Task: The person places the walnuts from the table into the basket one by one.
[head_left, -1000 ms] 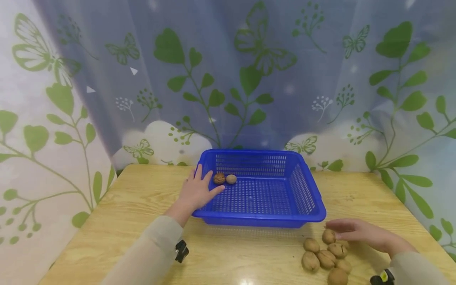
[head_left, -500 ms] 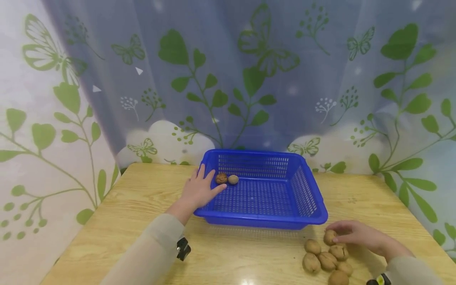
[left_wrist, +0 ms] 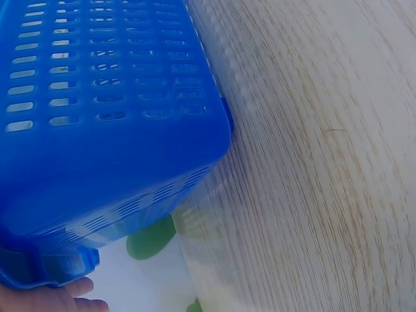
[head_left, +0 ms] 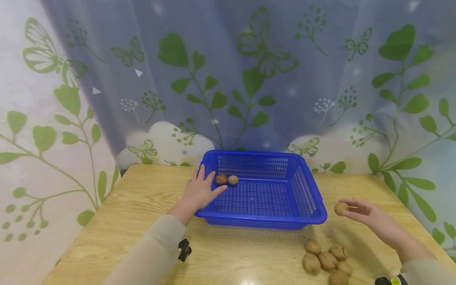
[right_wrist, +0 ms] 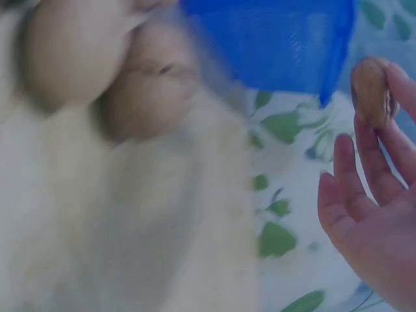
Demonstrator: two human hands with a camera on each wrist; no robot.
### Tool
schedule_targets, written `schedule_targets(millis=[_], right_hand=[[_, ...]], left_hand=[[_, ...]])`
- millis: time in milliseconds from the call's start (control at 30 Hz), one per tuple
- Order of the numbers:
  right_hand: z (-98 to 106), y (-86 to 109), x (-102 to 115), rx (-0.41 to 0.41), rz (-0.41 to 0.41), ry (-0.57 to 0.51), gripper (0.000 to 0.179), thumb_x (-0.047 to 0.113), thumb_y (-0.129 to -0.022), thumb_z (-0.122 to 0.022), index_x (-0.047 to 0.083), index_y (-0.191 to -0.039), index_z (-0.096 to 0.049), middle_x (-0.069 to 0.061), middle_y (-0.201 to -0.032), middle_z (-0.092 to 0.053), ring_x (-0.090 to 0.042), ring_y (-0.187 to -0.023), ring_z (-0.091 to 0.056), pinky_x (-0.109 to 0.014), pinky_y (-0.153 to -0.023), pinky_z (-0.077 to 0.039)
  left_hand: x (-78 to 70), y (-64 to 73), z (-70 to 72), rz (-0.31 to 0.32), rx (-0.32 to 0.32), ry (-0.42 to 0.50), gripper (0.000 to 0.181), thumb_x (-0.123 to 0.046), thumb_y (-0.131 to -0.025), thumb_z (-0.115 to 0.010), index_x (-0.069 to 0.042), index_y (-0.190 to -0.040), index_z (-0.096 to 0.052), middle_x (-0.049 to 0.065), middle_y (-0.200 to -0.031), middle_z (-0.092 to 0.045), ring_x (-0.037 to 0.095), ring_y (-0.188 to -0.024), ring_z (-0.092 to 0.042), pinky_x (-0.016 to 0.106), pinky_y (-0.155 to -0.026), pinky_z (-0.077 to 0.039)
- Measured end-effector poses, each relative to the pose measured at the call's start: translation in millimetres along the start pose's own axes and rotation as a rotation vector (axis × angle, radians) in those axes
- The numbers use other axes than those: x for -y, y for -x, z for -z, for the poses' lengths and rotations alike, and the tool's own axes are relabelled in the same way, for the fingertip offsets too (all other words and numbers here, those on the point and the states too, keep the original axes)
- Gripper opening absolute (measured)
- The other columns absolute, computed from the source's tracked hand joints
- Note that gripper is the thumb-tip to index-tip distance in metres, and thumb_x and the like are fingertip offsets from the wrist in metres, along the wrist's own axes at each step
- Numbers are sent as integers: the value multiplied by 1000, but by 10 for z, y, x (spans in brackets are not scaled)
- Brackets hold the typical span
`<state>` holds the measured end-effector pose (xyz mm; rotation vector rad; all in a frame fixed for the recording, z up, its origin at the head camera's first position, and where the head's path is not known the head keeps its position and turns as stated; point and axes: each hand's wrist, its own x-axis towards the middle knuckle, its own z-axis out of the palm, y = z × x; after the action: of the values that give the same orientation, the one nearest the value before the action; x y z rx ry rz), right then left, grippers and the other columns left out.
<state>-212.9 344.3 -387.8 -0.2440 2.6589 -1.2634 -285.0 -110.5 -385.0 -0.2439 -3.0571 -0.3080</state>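
Note:
My right hand [head_left: 372,217] pinches a walnut [head_left: 341,208] between thumb and fingertips, raised above the table to the right of the blue plastic basket [head_left: 260,218]. In the right wrist view the same walnut [right_wrist: 372,93] shows its seam, and the remaining fingers spread loosely. My left hand [head_left: 199,191] rests with fingers spread over the basket's left rim. Two nuts lie inside the basket near that hand: a darker wrinkled walnut [head_left: 221,179] and a smaller, paler, smooth nut [head_left: 233,180].
A cluster of several walnuts [head_left: 327,261] lies on the wooden table [head_left: 228,253] in front of the basket's right corner. Behind the table hangs a curtain [head_left: 228,79] with leaf and butterfly prints. The basket's slotted side [left_wrist: 97,71] fills the left of the left wrist view.
My right hand has taken hold of a walnut at the top of the cluster and lifted it up and away. The left hand stays on the basket's rim.

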Motion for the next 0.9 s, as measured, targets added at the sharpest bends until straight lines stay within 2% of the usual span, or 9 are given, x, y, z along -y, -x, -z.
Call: schedule_targets(millis=[100,267,400,500,667,900], right_hand=[[39,-27,179,-19,2,-19,52,40,-85,-45,14,-129,-34,-10,-121,-44,-33,-112,-34,-50,-80,-33],[54,-88,410,-15,-4,-5,56,44,-83,-46,15,-129,-33,-10,-126,-38,-35,-115,-30,-53,-79,-32],[15,-192,561,-18,7,-3,57,47,-81,-48,16,-128,-35,-8,-124,-42,-34,-115,-31,-56,-81,-28],[-20,-326,693,-25,27,-8,61,48,-79,-50,15,-128,-36,-8,-121,-45,-32,-114,-34,-56,-83,-26],[-88,-586,885,-18,68,-39,65,47,-77,-54,12,-128,-35,-12,-124,-42,-32,-114,-34,-54,-87,-25],[-229,-945,1146,36,113,-95,57,43,-77,-56,11,-123,-41,-11,-125,-39,-30,-115,-33,-50,-89,-27]], left_hand=[[5,-3,5,2,-6,1,78,-69,-75,-25,-18,-134,-28,16,-140,-6,34,-125,-6,50,-93,-19],[-2,-4,5,1,5,-2,78,-69,-75,-24,-18,-134,-27,15,-140,-5,34,-125,-5,50,-94,-19],[-10,-5,3,-1,12,-15,79,-70,-75,-22,-19,-134,-27,15,-140,-4,35,-125,-5,50,-94,-19],[2,-7,12,-3,7,-19,79,-71,-74,-21,-19,-134,-27,15,-140,-4,35,-125,-5,50,-94,-19],[-2,-10,19,2,7,-25,78,-70,-75,-23,-19,-134,-28,15,-140,-5,34,-125,-6,50,-94,-19],[2,5,-3,1,8,-19,78,-70,-75,-23,-19,-134,-28,15,-140,-5,34,-125,-5,51,-94,-18]])
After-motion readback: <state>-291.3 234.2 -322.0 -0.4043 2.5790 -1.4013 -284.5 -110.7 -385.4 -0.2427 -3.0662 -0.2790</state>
